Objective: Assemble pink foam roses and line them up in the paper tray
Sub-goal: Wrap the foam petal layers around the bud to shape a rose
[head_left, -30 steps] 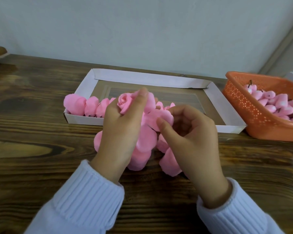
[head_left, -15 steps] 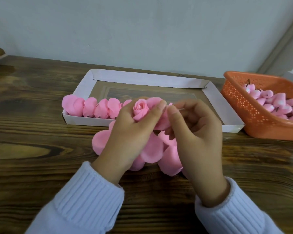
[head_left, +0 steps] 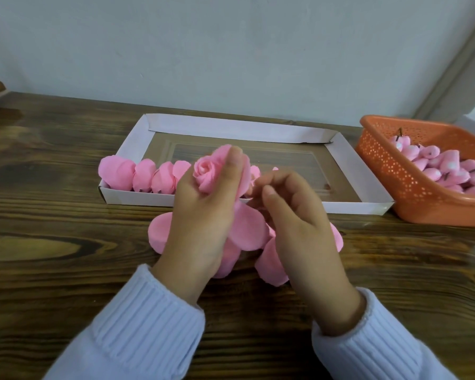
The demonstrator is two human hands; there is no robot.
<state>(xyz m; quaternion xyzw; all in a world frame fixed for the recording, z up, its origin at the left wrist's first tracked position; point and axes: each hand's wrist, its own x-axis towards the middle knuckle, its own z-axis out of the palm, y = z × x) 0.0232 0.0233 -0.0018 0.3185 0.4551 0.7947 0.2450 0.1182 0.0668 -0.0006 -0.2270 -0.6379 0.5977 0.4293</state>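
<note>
The pink foam rose (head_left: 205, 174) is sitting in the left hand (head_left: 203, 223), raised just above the near wall of the paper tray (head_left: 231, 124). The fingers (head_left: 235, 165) are curling round its outer petals and gripping it. The rose is showing a tight spiral centre, paler at the very middle, with wider petals wrapping behind it.

The right hand (head_left: 299, 223) is hovering just beside the rose with its fingers bent inward. Motion blur is smearing the fingertips, so I cannot tell whether they are pinching anything. Both hands are covering most of a heap of loose petals (head_left: 248, 231) lying on the tabletop (head_left: 52, 215) in front of the tray. Only rounded pink edges are peeking out around the palms.

Inside the tray, a row of finished roses (head_left: 144, 175) is lining the near wall from the left corner, and the hands are hiding where the row is ending. Just beside the tray's right end, an orange basket (head_left: 395, 174) is holding pink rose buds (head_left: 436, 165) with dark stems poking out. The frame edge is cutting off its right side. Pale ribbed sleeves (head_left: 148, 319) are covering both wrists.
</note>
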